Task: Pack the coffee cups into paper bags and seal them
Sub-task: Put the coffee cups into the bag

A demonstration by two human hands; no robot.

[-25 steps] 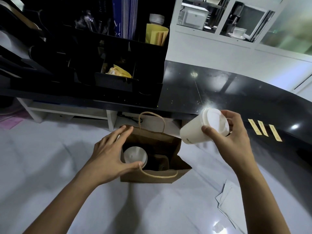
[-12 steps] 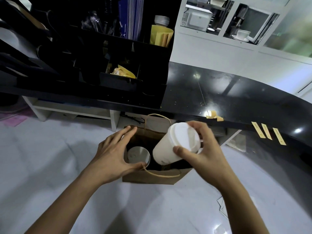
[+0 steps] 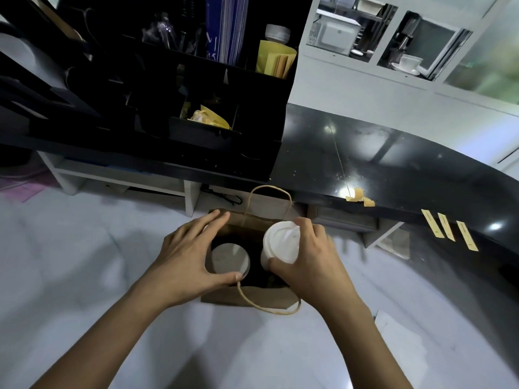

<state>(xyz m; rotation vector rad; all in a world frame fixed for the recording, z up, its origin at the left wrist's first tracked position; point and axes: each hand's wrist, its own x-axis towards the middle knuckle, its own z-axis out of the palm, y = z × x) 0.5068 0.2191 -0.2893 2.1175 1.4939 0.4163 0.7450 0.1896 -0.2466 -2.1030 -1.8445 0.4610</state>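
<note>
Coffee cups come first: one white lidded cup point(image 3: 230, 261) already sits upright inside the brown paper bag point(image 3: 247, 297), in its left half, and a second white lidded cup point(image 3: 280, 244) is at the bag's mouth, in the right half, its lid above the rim. The right hand point(image 3: 306, 262) grips this second cup around the lid and upper wall, thumb toward the camera and fingers curled over the far side. The left hand point(image 3: 186, 259) is spread with straight fingers along the bag's left edge — thumb touching the near rim just beside the seated cup, fingertips reaching the far rim.

The bag stands open on a pale, glossy work surface point(image 3: 84, 262). Its near twine handle point(image 3: 269, 307) flops outward over the front wall; the far handle point(image 3: 269, 202) stands up behind the cups. Just behind the bag runs a raised black counter point(image 3: 393, 164), with a crumpled scrap of yellowish tape point(image 3: 359, 196) at its edge and three yellow strips point(image 3: 449, 230) stuck side by side further right. On the counter's left part stands a black organiser point(image 3: 224, 108) holding yellow packets point(image 3: 209, 119), a yellow holder of sleeves point(image 3: 275, 58) and blue sheets point(image 3: 226, 26). White cabinets point(image 3: 365, 80) sit beyond — a cup and saucer point(image 3: 407, 64) visible through one window.
</note>
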